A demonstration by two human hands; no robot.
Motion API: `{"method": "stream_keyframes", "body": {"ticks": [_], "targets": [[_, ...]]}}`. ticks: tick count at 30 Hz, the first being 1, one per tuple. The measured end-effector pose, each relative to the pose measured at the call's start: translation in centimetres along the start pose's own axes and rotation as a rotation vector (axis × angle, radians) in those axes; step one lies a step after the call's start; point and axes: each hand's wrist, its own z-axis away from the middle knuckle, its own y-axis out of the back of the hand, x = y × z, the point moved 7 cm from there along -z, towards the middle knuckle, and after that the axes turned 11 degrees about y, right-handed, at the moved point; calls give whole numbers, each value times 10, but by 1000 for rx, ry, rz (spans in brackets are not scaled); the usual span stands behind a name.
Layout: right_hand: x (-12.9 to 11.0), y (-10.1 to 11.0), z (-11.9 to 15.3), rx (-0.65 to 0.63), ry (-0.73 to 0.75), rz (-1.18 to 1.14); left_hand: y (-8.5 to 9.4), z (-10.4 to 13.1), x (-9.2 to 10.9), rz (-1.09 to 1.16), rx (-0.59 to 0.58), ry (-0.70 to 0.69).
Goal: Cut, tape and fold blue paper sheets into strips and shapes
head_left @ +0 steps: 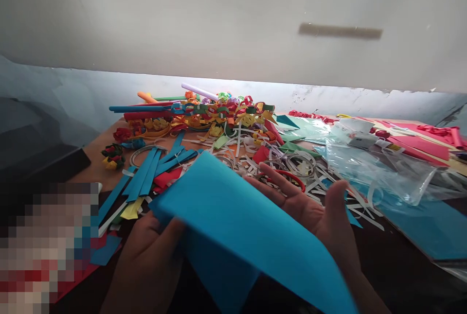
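Note:
A sheet of blue paper point(233, 212) is held up in front of me, bent over with a second blue layer hanging beneath it. My left hand point(149, 251) pinches its left end between thumb and fingers. On the other side, my right hand point(310, 207) is open behind the sheet's far edge, palm up with fingers stretched and thumb raised. Part of that hand is hidden by the paper, and I cannot tell whether it touches it. Cut blue paper strips point(146, 173) lie just beyond my left hand.
Colourful paper chains point(222, 110) and paper flowers point(113, 156) are heaped at the back. White paper scraps point(317, 178) and wire rings point(299, 164) lie beyond my right hand. Clear plastic wrapping point(386, 173), blue sheets point(430, 226) and red paper point(419, 148) cover the right side.

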Motion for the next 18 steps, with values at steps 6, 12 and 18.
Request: {"method": "stream_keyframes", "body": {"ticks": [6, 12, 18], "targets": [[-17, -26, 24, -227, 318, 593, 8, -6, -11, -54, 60, 85], [-14, -51, 34, -341, 407, 916, -10, 2, -10, 218, -138, 116], [-13, -53, 32, -246, 381, 630, -22, 16, 4, 46, -114, 33]]}}
